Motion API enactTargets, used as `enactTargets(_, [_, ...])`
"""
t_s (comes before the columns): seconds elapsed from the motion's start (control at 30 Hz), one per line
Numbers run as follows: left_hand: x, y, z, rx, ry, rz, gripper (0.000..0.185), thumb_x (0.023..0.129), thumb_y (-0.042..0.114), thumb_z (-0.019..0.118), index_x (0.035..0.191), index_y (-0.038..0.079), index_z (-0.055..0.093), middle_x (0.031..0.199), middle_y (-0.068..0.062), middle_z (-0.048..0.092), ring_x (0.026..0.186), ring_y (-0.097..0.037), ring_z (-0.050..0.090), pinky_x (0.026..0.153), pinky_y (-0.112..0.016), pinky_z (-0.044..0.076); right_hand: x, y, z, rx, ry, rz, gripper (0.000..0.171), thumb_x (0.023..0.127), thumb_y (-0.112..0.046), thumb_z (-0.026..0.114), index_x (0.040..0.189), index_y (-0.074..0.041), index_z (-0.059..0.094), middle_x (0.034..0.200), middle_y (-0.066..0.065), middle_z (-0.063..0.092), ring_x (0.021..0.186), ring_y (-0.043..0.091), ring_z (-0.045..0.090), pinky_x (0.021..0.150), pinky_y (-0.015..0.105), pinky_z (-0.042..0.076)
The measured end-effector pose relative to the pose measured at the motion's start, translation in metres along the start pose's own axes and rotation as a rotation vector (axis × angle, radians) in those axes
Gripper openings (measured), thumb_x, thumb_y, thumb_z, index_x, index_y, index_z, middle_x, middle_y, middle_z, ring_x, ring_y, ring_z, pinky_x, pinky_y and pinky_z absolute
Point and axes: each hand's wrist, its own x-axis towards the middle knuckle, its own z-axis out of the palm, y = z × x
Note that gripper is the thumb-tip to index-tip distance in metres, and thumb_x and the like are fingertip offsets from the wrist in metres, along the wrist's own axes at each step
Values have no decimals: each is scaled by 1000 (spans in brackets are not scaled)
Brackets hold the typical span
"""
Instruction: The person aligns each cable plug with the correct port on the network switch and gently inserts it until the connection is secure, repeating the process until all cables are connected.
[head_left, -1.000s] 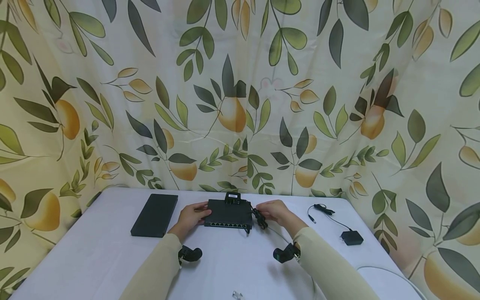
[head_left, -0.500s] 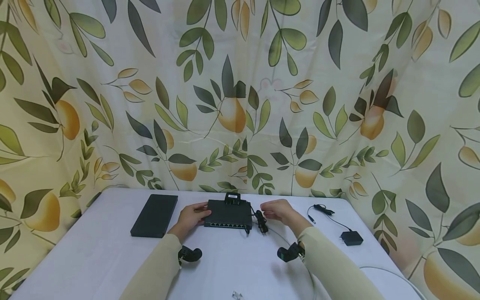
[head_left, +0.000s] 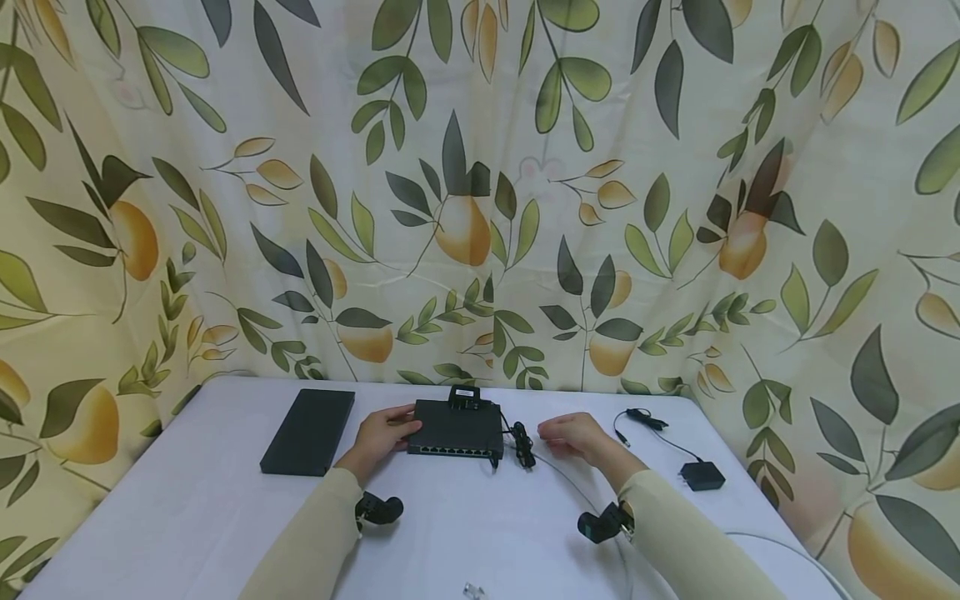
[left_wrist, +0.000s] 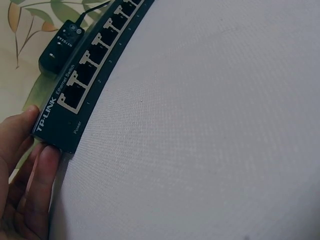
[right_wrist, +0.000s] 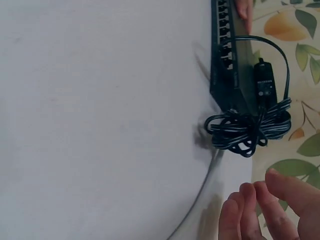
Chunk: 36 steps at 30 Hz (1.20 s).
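Note:
A black TP-Link network switch (head_left: pixel 457 433) lies flat on the white table (head_left: pixel 187 517), its ports facing me. My left hand (head_left: pixel 388 428) grips its left end, with the thumb on top and a finger (left_wrist: pixel 42 167) against the front corner of the switch (left_wrist: pixel 75 100). A small black power adapter (head_left: pixel 465 396) rests at the switch's back edge. Its bundled black cable (head_left: pixel 522 443) lies off the right end. My right hand (head_left: pixel 561 435) hovers right of the cable bundle (right_wrist: pixel 248 131), its fingers (right_wrist: pixel 272 207) relaxed, holding nothing.
A flat black box (head_left: pixel 309 431) lies left of the switch. At the right sit a second black adapter (head_left: pixel 702 476) and its plug lead (head_left: pixel 637 417). A white cable (head_left: pixel 780 546) curves along the near right edge. A leaf-print curtain hangs close behind.
My right hand has let go of the cable bundle and drawn away to the right. The left hand and the switch have stayed put.

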Motion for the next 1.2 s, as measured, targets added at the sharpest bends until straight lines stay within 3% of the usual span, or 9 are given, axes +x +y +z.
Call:
enactTargets(0.27, [-1, 0, 0, 12, -1, -4, 53, 73, 28, 73, 122, 15, 57, 114, -7, 59, 98, -21, 58, 69, -28, 52, -8, 15, 3, -139, -7, -55, 21, 81, -12, 65, 100, -2, 68, 91, 6, 65, 72, 16, 58, 65, 27, 50])
enactTargets(0.43, [-1, 1, 0, 15, 3, -1, 52, 74, 28, 73, 122, 15, 58, 114, -7, 59, 98, -21, 58, 69, -29, 52, -11, 19, 8, -237, 33, -105, 16, 78, -9, 68, 94, -5, 71, 92, 5, 65, 70, 16, 53, 61, 26, 47])
enactTargets(0.7, [0, 0, 1, 26, 6, -4, 52, 74, 29, 73, 122, 17, 58, 112, -6, 59, 98, -21, 58, 70, -28, 52, -15, 26, 19, -421, 153, -267, 9, 73, -7, 72, 80, -11, 71, 79, -2, 65, 80, 16, 57, 73, 36, 47])
enactTargets(0.87, [0, -1, 0, 15, 10, 8, 52, 74, 28, 73, 121, 15, 58, 111, -7, 60, 95, -20, 58, 68, -29, 52, -18, 24, 22, -456, 174, -297, 8, 72, -4, 72, 76, -11, 70, 74, -3, 63, 76, 15, 57, 71, 35, 47])
enactTargets(1.2, [1, -1, 1, 18, 7, -3, 50, 74, 27, 73, 121, 16, 59, 112, -6, 59, 97, -21, 58, 70, -29, 52, -24, 20, 10, -497, 135, -324, 5, 72, -4, 70, 75, -9, 70, 70, -3, 62, 68, 13, 53, 65, 31, 44])
